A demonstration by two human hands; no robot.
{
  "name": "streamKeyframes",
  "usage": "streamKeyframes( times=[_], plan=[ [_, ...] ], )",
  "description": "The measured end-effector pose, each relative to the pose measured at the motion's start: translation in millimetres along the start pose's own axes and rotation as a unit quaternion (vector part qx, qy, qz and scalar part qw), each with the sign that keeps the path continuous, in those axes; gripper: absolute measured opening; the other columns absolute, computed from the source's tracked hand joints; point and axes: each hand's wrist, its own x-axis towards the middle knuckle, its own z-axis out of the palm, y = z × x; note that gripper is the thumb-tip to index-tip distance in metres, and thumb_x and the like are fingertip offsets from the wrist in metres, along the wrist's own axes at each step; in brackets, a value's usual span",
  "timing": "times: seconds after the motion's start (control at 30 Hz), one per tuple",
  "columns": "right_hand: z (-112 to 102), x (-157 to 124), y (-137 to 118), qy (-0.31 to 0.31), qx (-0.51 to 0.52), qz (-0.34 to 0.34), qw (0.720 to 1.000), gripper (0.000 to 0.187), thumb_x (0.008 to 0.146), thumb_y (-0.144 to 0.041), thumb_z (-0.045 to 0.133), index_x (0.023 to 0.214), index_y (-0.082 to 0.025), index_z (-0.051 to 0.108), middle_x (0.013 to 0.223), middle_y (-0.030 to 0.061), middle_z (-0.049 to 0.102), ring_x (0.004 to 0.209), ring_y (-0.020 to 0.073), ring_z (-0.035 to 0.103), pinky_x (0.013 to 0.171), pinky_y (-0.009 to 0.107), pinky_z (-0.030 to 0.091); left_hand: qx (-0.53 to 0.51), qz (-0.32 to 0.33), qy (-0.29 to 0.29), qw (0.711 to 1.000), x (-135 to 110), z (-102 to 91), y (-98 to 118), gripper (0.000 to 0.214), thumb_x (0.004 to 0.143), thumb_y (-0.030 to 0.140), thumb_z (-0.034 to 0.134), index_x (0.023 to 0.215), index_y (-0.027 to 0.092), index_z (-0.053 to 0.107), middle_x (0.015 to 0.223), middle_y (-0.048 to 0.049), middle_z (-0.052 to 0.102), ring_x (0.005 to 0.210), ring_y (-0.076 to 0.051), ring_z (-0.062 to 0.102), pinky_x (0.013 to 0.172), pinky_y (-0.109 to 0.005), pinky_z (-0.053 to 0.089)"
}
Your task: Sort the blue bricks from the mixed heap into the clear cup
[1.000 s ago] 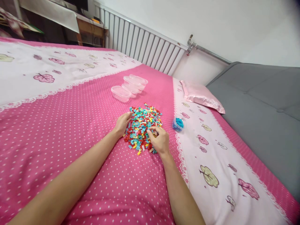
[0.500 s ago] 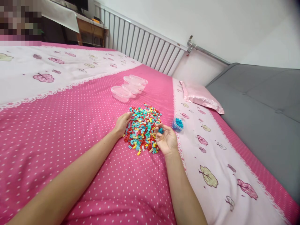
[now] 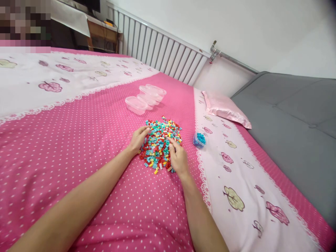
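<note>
A heap of small toy bricks (image 3: 159,143) in red, yellow, light blue, teal and white lies on the pink dotted bedspread. At the heap's left edge rests my left hand (image 3: 138,139), open, its fingers stretched onto the bricks. My right hand (image 3: 179,157) is over the heap's right side, palm turned down, index finger and thumb forward and the other fingers curled in. The blue bricks seen in it earlier are hidden behind those fingers. Right of this hand stands a small clear tub (image 3: 200,140) with blue bricks in it.
Several clear plastic containers (image 3: 136,105) stand together beyond the heap. A pink pillow (image 3: 225,109) lies at the back right, against a grey padded headboard (image 3: 291,115). White metal railings (image 3: 157,45) run along the wall. A desk (image 3: 102,33) stands at the far left.
My right hand has moved left over the heap and turned from palm up, with blue bricks showing, to palm down. My left hand has shifted slightly onto the bricks.
</note>
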Motion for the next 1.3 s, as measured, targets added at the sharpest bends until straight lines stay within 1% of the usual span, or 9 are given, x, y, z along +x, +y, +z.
streamKeyframes(
  times=[0.1,0.17,0.27,0.47,0.7,0.87,1.0,1.2,1.3],
  plan=[
    [4,-4,-4,-0.025,-0.134,-0.034,0.990,0.038,0.091,-0.030,0.038,0.124,-0.027,0.056,0.115,0.0043,0.065,0.098,0.0183,0.061,0.084,0.030,0.044,0.151,0.116,-0.071,0.979,-7,-1.7,8,0.033,0.074,0.045,0.062,0.095,0.022,0.071,0.111,-0.0082,0.062,0.115,-0.026,0.051,0.104,-0.041,0.034],
    [5,-6,-5,-0.025,-0.177,-0.025,0.984,0.036,0.091,-0.030,0.039,0.121,-0.025,0.059,0.112,0.0056,0.066,0.098,0.0186,0.061,0.083,0.029,0.043,0.230,0.183,-0.131,0.947,-10,-3.9,12,0.028,0.075,0.043,0.062,0.092,0.023,0.072,0.118,-0.0084,0.058,0.120,-0.026,0.046,0.106,-0.041,0.030],
    [5,-6,-4,-0.008,-0.213,-0.017,0.977,0.031,0.090,-0.031,0.042,0.111,-0.022,0.063,0.100,0.0066,0.069,0.090,0.0191,0.062,0.077,0.028,0.043,0.290,0.225,-0.191,0.910,-11,-5.7,14,0.026,0.076,0.042,0.061,0.093,0.025,0.072,0.125,-0.0078,0.052,0.122,-0.026,0.044,0.106,-0.042,0.030],
    [3,-6,-5,0.013,-0.242,-0.009,0.970,0.028,0.089,-0.037,0.043,0.093,-0.021,0.066,0.085,0.0056,0.069,0.079,0.0191,0.062,0.067,0.027,0.040,0.333,0.251,-0.207,0.885,-13,-3.1,14,0.027,0.075,0.042,0.060,0.091,0.023,0.070,0.121,-0.0099,0.054,0.121,-0.027,0.044,0.105,-0.041,0.032],
    [4,-6,-6,0.010,-0.222,-0.027,0.975,0.034,0.089,-0.030,0.043,0.116,-0.023,0.062,0.104,0.0064,0.068,0.090,0.0188,0.062,0.078,0.028,0.043,0.327,0.231,-0.198,0.895,-14,-2.2,16,0.020,0.070,0.039,0.063,0.080,0.021,0.065,0.120,-0.0093,0.055,0.118,-0.027,0.046,0.104,-0.042,0.031],
    [5,-7,-8,-0.035,-0.242,-0.025,0.969,0.037,0.090,-0.030,0.041,0.123,-0.023,0.058,0.108,0.0089,0.067,0.095,0.0206,0.062,0.082,0.030,0.044,0.366,0.240,-0.196,0.878,-13,-3.7,14,0.024,0.070,0.040,0.061,0.083,0.020,0.066,0.121,-0.0118,0.054,0.119,-0.028,0.045,0.104,-0.042,0.032],
    [5,-7,-8,-0.046,-0.252,-0.030,0.966,0.038,0.091,-0.031,0.040,0.124,-0.025,0.057,0.107,0.0086,0.068,0.094,0.0213,0.063,0.079,0.031,0.046,0.378,0.233,-0.207,0.872,-13,-4.9,13,0.027,0.070,0.041,0.063,0.088,0.022,0.069,0.125,-0.0099,0.053,0.122,-0.029,0.043,0.107,-0.043,0.029],
    [7,-7,-4,-0.024,-0.216,-0.033,0.975,0.036,0.089,-0.031,0.043,0.119,-0.024,0.060,0.111,0.0056,0.068,0.096,0.0200,0.063,0.081,0.029,0.045,0.335,0.227,-0.215,0.889,-13,-4.5,14,0.025,0.067,0.041,0.066,0.084,0.025,0.072,0.123,-0.0082,0.054,0.123,-0.029,0.042,0.108,-0.045,0.026],
    [7,-6,-4,-0.012,-0.206,-0.017,0.978,0.034,0.086,-0.033,0.047,0.115,-0.025,0.063,0.097,0.0044,0.071,0.084,0.0191,0.065,0.072,0.028,0.045,0.327,0.229,-0.224,0.889,-13,-4.9,13,0.024,0.066,0.038,0.066,0.085,0.026,0.073,0.124,-0.0078,0.054,0.123,-0.030,0.041,0.108,-0.046,0.025]
  ],
)
